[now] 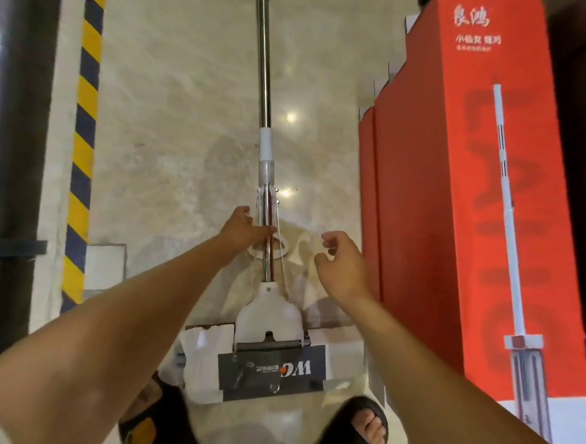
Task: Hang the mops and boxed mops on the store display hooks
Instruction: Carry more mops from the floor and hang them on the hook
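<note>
Grey label (pixel 272 368) reading WG wraps the mop (pixel 263 82) the left hand (pixel 243 230) grips.

The mop (pixel 267 151) has its packaged head by the person's sandalled feet (pixel 364 428), with the handle running away from them. The left hand (pixel 241 227) grips the mop's metal shaft above the head. The right hand (pixel 342 262) hovers just right of the shaft, fingers curled. Tall red boxes (pixel 475 198) stand to the mop's right, and a yellow-and-black striped edge (pixel 84 140) runs well to its left.
</note>
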Available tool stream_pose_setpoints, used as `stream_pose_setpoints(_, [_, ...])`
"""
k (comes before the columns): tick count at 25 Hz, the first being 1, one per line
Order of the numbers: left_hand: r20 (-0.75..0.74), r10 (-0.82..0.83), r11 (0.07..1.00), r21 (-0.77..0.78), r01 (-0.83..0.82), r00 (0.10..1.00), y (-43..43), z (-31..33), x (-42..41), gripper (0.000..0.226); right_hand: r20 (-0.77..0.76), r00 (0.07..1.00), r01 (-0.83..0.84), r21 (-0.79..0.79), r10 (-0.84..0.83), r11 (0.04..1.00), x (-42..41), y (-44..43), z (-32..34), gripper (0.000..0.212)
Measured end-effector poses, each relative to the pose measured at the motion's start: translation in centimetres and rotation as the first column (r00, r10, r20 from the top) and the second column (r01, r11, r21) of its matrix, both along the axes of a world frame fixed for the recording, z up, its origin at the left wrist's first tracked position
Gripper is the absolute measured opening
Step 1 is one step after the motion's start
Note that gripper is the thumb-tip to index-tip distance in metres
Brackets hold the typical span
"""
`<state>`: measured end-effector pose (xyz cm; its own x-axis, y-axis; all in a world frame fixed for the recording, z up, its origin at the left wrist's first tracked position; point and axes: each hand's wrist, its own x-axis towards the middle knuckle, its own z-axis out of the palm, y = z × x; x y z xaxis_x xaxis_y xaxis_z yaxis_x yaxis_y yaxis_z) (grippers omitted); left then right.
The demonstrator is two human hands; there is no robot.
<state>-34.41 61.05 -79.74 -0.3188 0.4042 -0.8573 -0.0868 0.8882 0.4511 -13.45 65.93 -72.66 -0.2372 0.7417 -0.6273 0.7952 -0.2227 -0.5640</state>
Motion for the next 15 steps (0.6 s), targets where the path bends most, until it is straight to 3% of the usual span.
stream_pose_setpoints(2, [0.107,0.132,0.990,0.028,-0.136,0.985,1.1,-0.5,0.1,0.025,-0.029,1.000,-0.007,0.003,0.008,1.000,-0.2,-0.3,-0.6,0.038])
stream_pose_setpoints(3, [0.172,0.184,0.980,0.045,-0.194,0.968,1.5,0.1,0.2,0.022,-0.045,0.999,-0.009,0.008,0.009,1.000,-0.3,-0.5,-0.7,0.039])
stream_pose_setpoints(5, [0.306,0.288,0.950,0.030,-0.312,0.907,1.5,1.1,0.0,0.053,-0.078,0.997,0.010,0.020,-0.009,1.000,-0.1,-0.5,-0.5,0.040])
stream_pose_setpoints(8, [0.360,0.335,0.925,0.052,-0.378,0.870,0.2,2.2,-0.5,0.085,-0.157,0.984,0.093,0.024,-0.089,0.995,-0.2,-0.1,1.4,0.038])
stream_pose_setpoints(13, [0.300,0.296,0.936,0.098,-0.338,0.907,-1.7,7.7,1.2,0.087,-0.340,0.911,0.227,-0.057,-0.233,0.972,-4.3,2.9,8.6,0.023])
stream_pose_setpoints(15, [0.310,0.291,0.937,0.098,-0.335,0.905,-2.7,9.8,1.7,0.091,-0.366,0.912,0.165,-0.084,-0.185,0.983,-6.5,4.0,12.0,0.031])
